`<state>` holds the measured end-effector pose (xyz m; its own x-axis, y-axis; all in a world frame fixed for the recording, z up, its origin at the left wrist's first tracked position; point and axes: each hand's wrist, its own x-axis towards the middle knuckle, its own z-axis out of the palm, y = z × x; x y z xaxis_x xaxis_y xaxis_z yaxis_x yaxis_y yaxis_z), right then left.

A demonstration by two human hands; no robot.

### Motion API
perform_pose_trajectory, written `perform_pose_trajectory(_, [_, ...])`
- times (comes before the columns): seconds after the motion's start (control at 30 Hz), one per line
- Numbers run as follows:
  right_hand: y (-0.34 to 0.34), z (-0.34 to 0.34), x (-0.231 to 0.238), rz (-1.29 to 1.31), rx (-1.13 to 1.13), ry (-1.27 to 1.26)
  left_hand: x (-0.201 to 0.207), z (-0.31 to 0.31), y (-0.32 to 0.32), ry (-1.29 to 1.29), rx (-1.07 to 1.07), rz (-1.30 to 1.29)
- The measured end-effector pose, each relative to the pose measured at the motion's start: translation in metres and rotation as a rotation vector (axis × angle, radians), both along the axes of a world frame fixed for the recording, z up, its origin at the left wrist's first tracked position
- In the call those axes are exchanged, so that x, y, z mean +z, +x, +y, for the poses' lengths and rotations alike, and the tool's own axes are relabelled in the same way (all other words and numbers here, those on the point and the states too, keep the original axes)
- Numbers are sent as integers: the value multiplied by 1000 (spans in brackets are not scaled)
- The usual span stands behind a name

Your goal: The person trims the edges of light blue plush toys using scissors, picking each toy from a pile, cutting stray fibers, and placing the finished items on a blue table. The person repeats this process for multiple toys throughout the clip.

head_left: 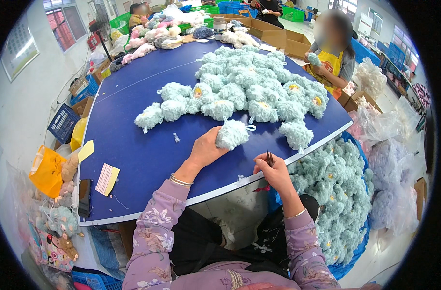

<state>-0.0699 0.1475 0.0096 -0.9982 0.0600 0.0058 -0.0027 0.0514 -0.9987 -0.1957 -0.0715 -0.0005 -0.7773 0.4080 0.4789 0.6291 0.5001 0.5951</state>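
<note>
My left hand (pixel 207 149) grips a pale blue-green plush ball (pixel 232 135) with small ribbon loops, just above the blue table (pixel 148 159). To its right, near the table's front edge, my right hand (pixel 273 170) is closed around a small dark pointed tool (pixel 269 158), which looks like tweezers or thread snips; most of it is hidden in my fingers. A heap of similar plush balls (pixel 239 72) spreads over the table beyond my hands, some with a yellow patch. One loose plush ball (pixel 296 134) lies nearest my right hand.
A big blue bag (pixel 363 232) full of plush balls stands at my right. On the table's left lie a sticker sheet (pixel 107 179) and a dark flat object (pixel 84 198). Pink and white plush pieces (pixel 152 36) pile up at the far end. A co-worker in a yellow apron (pixel 330 67) holds a plush ball.
</note>
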Motion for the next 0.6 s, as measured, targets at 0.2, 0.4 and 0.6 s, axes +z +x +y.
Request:
perform_pose_trajectory(0.2, [1, 0, 1, -12, 2, 8, 2, 0, 1, -5, 6, -13])
perform_pose_trajectory(0.4, [1, -1, 3, -8, 1, 8, 2, 0, 2, 9, 1, -8])
perform_pose_trajectory(0.6, [1, -1, 2, -11, 0, 7, 2, 1, 2, 13, 4, -2])
